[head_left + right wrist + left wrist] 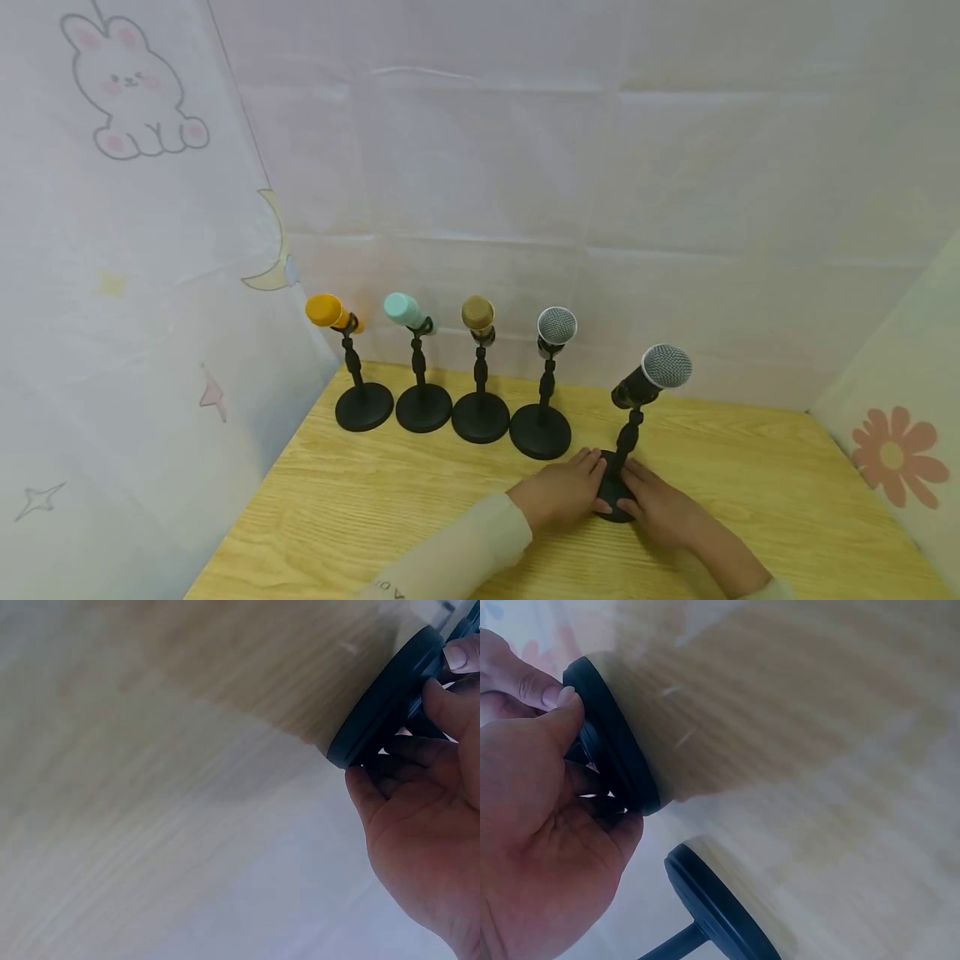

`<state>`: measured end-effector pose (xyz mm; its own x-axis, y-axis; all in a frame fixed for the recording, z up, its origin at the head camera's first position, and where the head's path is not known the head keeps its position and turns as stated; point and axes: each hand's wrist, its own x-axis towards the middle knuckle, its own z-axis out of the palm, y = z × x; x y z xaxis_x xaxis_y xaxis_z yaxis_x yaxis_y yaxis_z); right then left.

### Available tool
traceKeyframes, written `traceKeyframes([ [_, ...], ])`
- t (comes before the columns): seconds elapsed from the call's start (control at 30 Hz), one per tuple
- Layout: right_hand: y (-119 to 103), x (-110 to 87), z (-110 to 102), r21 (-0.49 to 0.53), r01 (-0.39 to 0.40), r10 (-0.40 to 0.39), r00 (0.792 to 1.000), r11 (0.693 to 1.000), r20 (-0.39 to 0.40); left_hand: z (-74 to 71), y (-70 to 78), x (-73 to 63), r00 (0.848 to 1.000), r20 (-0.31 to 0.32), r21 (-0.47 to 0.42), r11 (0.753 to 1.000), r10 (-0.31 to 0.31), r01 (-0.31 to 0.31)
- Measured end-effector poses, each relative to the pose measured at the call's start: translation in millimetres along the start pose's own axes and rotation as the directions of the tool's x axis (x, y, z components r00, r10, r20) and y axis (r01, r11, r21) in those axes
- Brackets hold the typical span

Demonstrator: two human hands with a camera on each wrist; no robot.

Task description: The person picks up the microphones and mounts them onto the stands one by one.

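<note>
A black microphone with a silver mesh head sits tilted in a black desk stand at the right of the row. Both hands hold the stand's round base, one on each side. My left hand grips the base's left edge, thumb at the near side and fingers farther back. On the opposite edge is my right hand, its thumb also near the front. In the left wrist view the base stands between thumb and fingers. The right wrist view shows the base rim against the fingertips.
Left of the hands, more microphones stand in a row on black stands: orange, mint, gold and silver-headed. They stand along the back of the wooden table. A pale cloth backdrop hangs behind.
</note>
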<state>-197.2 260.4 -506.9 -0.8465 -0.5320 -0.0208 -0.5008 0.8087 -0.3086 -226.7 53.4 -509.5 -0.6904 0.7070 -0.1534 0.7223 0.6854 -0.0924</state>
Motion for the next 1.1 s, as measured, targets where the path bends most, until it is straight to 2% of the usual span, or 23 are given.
traceKeyframes([
  [0.13, 11.5, 6.4, -5.3, -0.009, -0.01, 0.01, 1.0, 1.0, -0.026, -7.5, 2.2, 15.6, 0.999, 0.018, -0.024, 0.999, -0.044, 0.045],
  [0.3, 21.8, 18.7, -10.2, -0.024, -0.03, 0.028, 0.998, 0.999, -0.048, -16.4, 3.4, 31.1, 0.992, 0.059, 0.03, 0.993, -0.112, 0.11],
  [0.43, 25.8, 29.8, -11.1, -0.003, -0.043, 0.042, 0.998, 0.999, -0.043, -23.4, -1.2, 39.6, 0.987, 0.098, 0.069, 0.99, -0.129, 0.123],
  [0.53, 28.4, 37.5, -11.5, 0.017, -0.043, 0.043, 0.998, 0.999, -0.043, -28.8, -6.1, 45.0, 0.984, 0.121, 0.056, 0.991, -0.13, 0.124],
  [0.73, 34.8, 49.7, -13.3, 0.051, -0.02, 0.023, 0.999, 0.999, -0.049, -30.7, -14.7, 55.6, 0.972, 0.163, -0.021, 0.984, -0.169, 0.175],
  [0.9, 40.7, 59.7, -15.4, 0.043, -0.006, 0.009, 0.999, 0.999, -0.051, -32.3, -20.3, 57.2, 0.975, 0.146, -0.03, 0.984, -0.169, 0.176],
  [1.1, 42.8, 67.4, -14.2, 0.081, -0.005, 0.009, 0.998, 0.997, -0.056, -31.0, -23.6, 58.7, 0.976, 0.116, -0.037, 0.981, -0.184, 0.189],
])
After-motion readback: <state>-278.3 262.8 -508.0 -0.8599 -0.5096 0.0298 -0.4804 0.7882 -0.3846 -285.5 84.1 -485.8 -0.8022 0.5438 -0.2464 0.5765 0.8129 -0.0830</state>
